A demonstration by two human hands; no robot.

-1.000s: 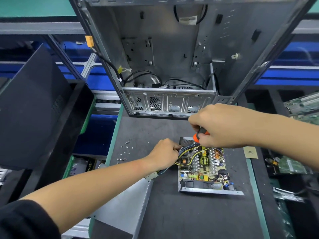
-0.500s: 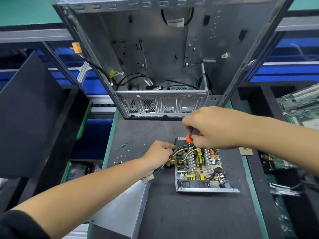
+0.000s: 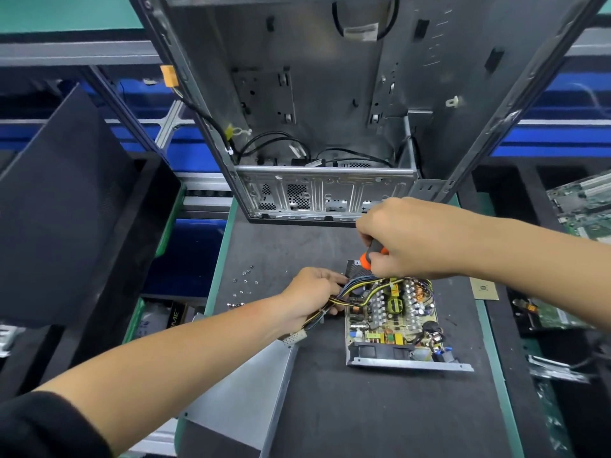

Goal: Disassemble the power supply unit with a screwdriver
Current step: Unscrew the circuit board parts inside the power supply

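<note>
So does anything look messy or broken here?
Nothing looks broken. Small loose screws lie scattered on the mat left of the open power supply, and its metal cover lies off, under the left arm.

A dark grey mat (image 3: 380, 418) covers the workbench, bordered by green edging (image 3: 496, 355) along its left and right edges. Behind its far edge run blue shelves (image 3: 555, 140) on grey metal rails (image 3: 76, 54), with a teal wall (image 3: 66, 11) above. Black foam trays (image 3: 66, 209) stand off the left edge. Light is even and bright.
</note>
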